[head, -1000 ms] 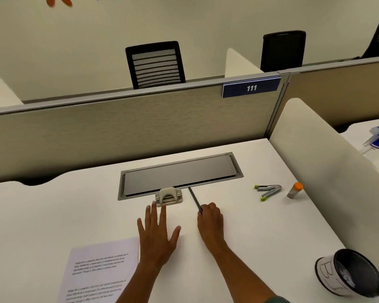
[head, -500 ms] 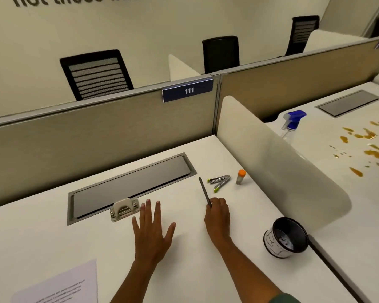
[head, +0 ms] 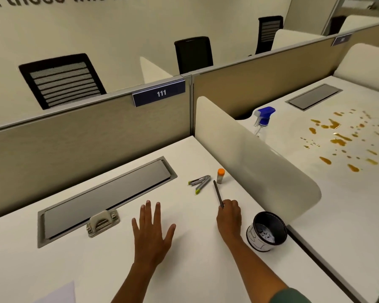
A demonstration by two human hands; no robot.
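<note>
My right hand (head: 229,217) grips a thin dark pencil (head: 218,193) by its lower end, and the shaft points away toward the far side of the white desk (head: 184,270). My left hand (head: 152,231) lies flat on the desk with its fingers spread and holds nothing. A beige hole punch (head: 102,223) sits just left of my left hand. A stapler with green tips (head: 199,182) and an orange-capped glue stick (head: 220,175) lie beyond the pencil. A black cup with a white sleeve (head: 266,231) stands right of my right hand.
A grey cable hatch (head: 109,193) is set into the desk. A curved white divider (head: 249,158) bounds the right side. Beyond it stand a blue-topped spray bottle (head: 263,119) and a desk with brown spills (head: 337,138). A sheet of paper (head: 57,295) lies at the lower left.
The view has swung to the right, bringing the neighbouring desk and its spills into sight. My right hand has carried the pencil rightward, nearer the stapler and the cup. My left hand stays flat.
</note>
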